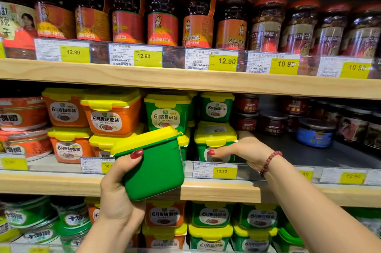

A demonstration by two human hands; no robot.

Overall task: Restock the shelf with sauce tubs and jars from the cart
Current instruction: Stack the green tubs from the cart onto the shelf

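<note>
Closest up, the person's left hand (117, 191) has its fingers clamped round a green tub (154, 168) with a yellow lid, held tilted just in front of the middle shelf (51, 182) edge. A bit further in, the right hand (245, 149) grips a matching shelf tub (214, 139) that sits on that shelf under another one, thumb on the front label, other fingers hidden at its side. Up top at the back there's a row of red-lidded jars (162, 15).

Left hand (117, 191) and right hand (247, 149) showed glossy red polish on the thumbs. Right wrist bore a bracelet (269, 162) of dark red beads, possibly stone. Forearms were bare.
</note>
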